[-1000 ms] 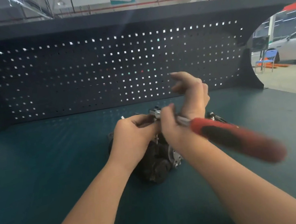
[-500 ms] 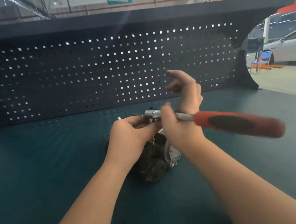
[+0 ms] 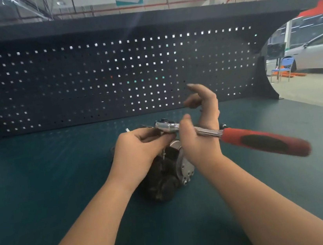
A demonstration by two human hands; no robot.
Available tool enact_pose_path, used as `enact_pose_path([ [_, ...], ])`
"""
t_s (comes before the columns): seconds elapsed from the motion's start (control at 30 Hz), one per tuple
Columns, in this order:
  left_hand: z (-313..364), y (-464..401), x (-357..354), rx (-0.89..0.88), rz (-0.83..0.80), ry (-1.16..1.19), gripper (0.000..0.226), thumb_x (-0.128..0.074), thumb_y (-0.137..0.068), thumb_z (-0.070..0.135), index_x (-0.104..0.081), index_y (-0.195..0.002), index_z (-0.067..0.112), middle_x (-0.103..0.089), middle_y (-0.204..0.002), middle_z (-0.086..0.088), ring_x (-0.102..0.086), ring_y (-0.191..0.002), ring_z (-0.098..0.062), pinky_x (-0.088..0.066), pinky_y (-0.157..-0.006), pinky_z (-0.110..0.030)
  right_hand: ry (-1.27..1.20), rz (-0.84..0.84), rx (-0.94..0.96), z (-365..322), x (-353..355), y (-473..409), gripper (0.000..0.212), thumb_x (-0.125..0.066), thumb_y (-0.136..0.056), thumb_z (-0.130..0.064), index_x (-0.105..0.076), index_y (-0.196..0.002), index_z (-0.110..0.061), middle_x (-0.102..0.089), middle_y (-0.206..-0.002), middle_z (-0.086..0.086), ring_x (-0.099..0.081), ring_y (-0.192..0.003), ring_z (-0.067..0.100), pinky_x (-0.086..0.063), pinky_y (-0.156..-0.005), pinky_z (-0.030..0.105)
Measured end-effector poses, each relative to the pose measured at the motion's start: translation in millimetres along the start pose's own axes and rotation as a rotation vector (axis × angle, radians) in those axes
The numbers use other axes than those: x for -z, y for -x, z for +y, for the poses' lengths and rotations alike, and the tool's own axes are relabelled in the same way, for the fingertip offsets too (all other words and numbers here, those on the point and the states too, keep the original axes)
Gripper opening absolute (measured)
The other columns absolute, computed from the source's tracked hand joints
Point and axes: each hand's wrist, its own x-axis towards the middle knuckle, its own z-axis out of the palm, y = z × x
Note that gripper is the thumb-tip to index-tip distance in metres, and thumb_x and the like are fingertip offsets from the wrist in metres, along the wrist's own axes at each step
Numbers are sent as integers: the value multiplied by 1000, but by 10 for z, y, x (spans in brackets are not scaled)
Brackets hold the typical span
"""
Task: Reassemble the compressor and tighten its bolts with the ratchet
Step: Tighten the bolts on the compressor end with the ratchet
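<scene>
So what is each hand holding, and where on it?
The right hand holds the ratchet by its bare metal shank, not the red grip. The left hand pinches something under the ratchet's head, above the compressor; what cannot be told.

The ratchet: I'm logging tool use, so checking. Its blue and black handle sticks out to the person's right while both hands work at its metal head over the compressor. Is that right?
Not quite: the head view shows the ratchet handle is red and black, not blue. It does point right, with the left hand and right hand at its metal head above the compressor.

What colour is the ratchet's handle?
Red with a black inset on the ratchet's handle, shown in the head view.
</scene>
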Motion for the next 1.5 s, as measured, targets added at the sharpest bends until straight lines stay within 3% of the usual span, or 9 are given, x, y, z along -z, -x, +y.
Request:
enact_pose_path([
  [0.17,12,-6,21,-2,-36,-79,16,-72,-82,12,-79,-75,25,-75,-71,3,-66,-66,-1,-52,-60,-18,158,-1,299,-126,-123,74,52,-38,-69,-13,-46,-118,-26,-53,-90,-1,-43,-92,16,-31,-88,34],
  [0.43,7,-1,-18,-2,-53,-11,12,-77,-79,18,-77,-89,25,-77,-83,8,-72,-83,-4,-52,-71,-12,24,-29,-201,236,74,41,40,-44,-75,-35,-38,-115,-38,-46,-92,-12,-45,-100,17,-34,-95,39],
  [0.57,-7,-3,-24,-12,27,-28,11,-75,-79,11,-78,-77,22,-75,-72,4,-68,-68,-2,-52,-58,-19,89,83,15,-116,-175,-28,49,-41,-70,-15,-51,-116,-28,-41,-83,-19,-40,-81,8,-35,-94,37],
  [0.7,9,-23,10,2,-26,-93,19,-69,-85,17,-78,-70,24,-74,-68,1,-64,-64,-1,-49,-60,-16,152,22,176,-108,-125,32,47,-44,-69,-24,-44,-115,-31,-49,-88,-7,-44,-89,15,-30,-87,31],
  [0.9,30,-12,-7,-11,-92,-104,10,-71,-84,23,-78,-92,24,-76,-82,9,-71,-82,-4,-53,-75,-16,-165,-57,-363,205,69,42,50,-56,-74,-34,-42,-121,-23,-47,-96,6,-48,-95,19,-37,-91,30],
  [1.07,-30,31,-50,-51,26,-49,5,-75,-79,16,-78,-80,19,-75,-73,8,-68,-69,2,-48,-59,-15,-33,122,66,-84,-118,55,61,-37,-68,-16,-42,-119,-48,-45,-92,-9,-47,-91,16,-35,-91,29],
  [1.17,-19,5,-14,-43,-4,-83,9,-73,-81,13,-78,-80,20,-75,-70,8,-66,-65,5,-46,-56,-9,96,111,261,-130,-196,105,56,-38,-69,-10,-46,-120,-31,-43,-96,-10,-43,-94,12,-31,-92,29],
  [1.4,3,-10,-7,-34,-105,-111,10,-72,-85,23,-78,-92,25,-77,-83,4,-73,-83,-11,-56,-80,-24,-58,-42,-275,252,59,115,53,-42,-70,-50,-35,-120,-34,-44,-102,4,-47,-102,29,-35,-100,53],
  [1.5,-16,20,-35,-35,-33,-47,7,-74,-82,19,-78,-87,22,-76,-80,7,-72,-80,-6,-55,-73,-20,-88,120,-107,68,-3,38,51,-48,-72,-25,-37,-122,-28,-43,-100,12,-47,-92,27,-39,-93,44],
])
